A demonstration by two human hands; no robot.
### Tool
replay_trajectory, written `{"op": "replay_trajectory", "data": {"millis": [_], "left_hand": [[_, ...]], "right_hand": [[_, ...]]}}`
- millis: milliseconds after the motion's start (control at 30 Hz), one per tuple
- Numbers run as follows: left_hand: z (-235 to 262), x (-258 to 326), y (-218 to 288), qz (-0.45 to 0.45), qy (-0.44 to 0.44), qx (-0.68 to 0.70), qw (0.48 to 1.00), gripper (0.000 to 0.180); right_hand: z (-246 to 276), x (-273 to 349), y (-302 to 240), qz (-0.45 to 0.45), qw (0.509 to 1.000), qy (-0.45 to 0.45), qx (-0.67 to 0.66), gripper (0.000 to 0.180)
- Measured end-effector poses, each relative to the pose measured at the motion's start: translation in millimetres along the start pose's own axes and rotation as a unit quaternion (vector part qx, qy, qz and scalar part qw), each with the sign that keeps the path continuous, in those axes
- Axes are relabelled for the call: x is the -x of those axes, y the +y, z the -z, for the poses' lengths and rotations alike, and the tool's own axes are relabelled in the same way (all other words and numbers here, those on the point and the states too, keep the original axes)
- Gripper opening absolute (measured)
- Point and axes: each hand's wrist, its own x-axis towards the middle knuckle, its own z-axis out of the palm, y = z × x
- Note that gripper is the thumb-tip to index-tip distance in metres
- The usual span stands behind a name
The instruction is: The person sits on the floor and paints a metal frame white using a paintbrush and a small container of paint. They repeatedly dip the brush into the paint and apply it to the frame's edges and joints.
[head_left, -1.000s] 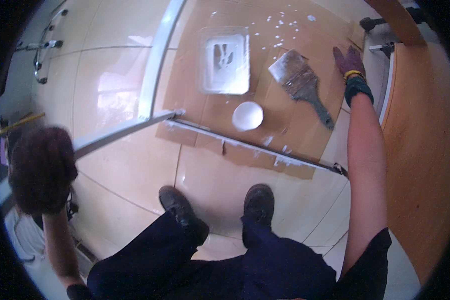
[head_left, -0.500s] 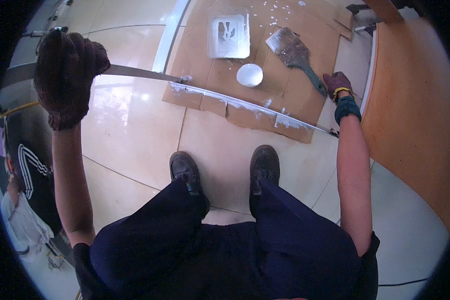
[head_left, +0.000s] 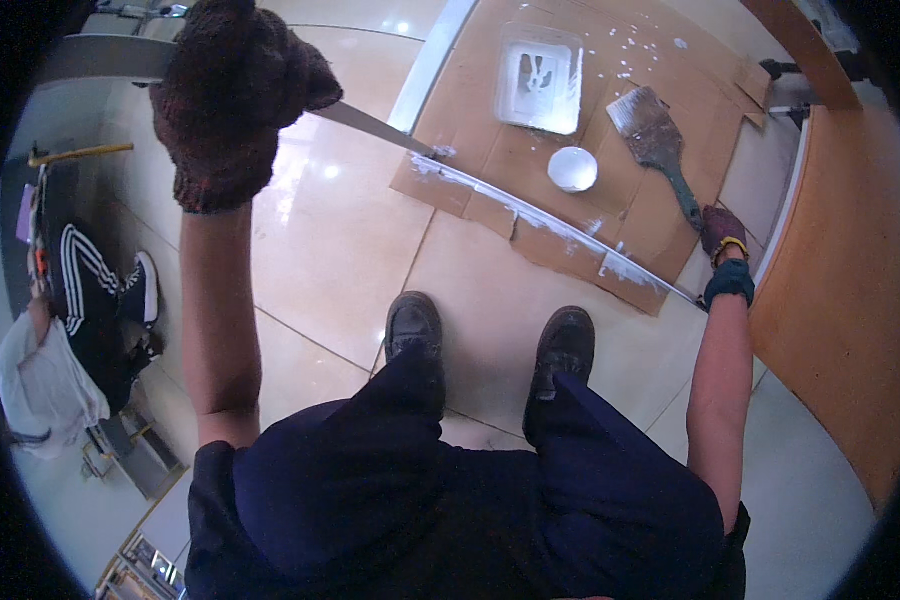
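A long metal frame strip [head_left: 560, 222], angled at one corner, is held at both ends: the left hand [head_left: 232, 95], in a dark brown knitted glove, is closed around the raised grey section near the upper left, while the right hand [head_left: 722, 238], in a maroon glove with a teal cuff, is clamped on the low end by the orange wooden panel [head_left: 840, 280]. The strip is stretched across sheets of cardboard [head_left: 530, 170] laid on the glossy tiled floor [head_left: 340, 250], and white paint is smeared along its lower run (thickest toward the right end). A slip could be judged likely where wet paint meets the glove, and the corner joint [head_left: 432, 153] could twist if one end is lifted faster than the other. The small white bowl [head_left: 573, 169], the wide paintbrush [head_left: 660, 145] and the paint tray [head_left: 540, 80] lie just beyond the strip and could be knocked by a swing
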Motion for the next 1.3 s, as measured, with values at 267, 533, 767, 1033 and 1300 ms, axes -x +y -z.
{"op": "replay_trajectory", "data": {"millis": [267,533,767,1033,1300], "left_hand": [[-10.3,-2.0,-3.2,-0.019,-0.042,0.07,0.996,0.03],[-18.0,-4.3,-2.3,-0.035,-0.022,-0.028,0.999,0.031],[-6.9,8.3,0.7,0.004,0.044,-0.031,0.999,0.032],[-23.2,5.1,5.0,-0.018,0.114,0.001,0.993,0.024],[-21.0,1.6,11.1,-0.006,0.034,-0.014,0.999,0.021]], "right_hand": [[10.6,4.1,-4.9,0.052,0.999,-0.015,-0.007,0.031],[-25.0,-9.4,12.5,-0.131,0.978,-0.013,-0.163,0.04],[-14.5,-12.7,-2.3,-0.191,0.943,-0.032,-0.27,0.041],[23.7,-3.9,-19.9,-0.193,0.945,-0.054,-0.26,0.047],[85.0,135.4,-83.0,-0.25,0.837,0.182,-0.452,0.037]]}}
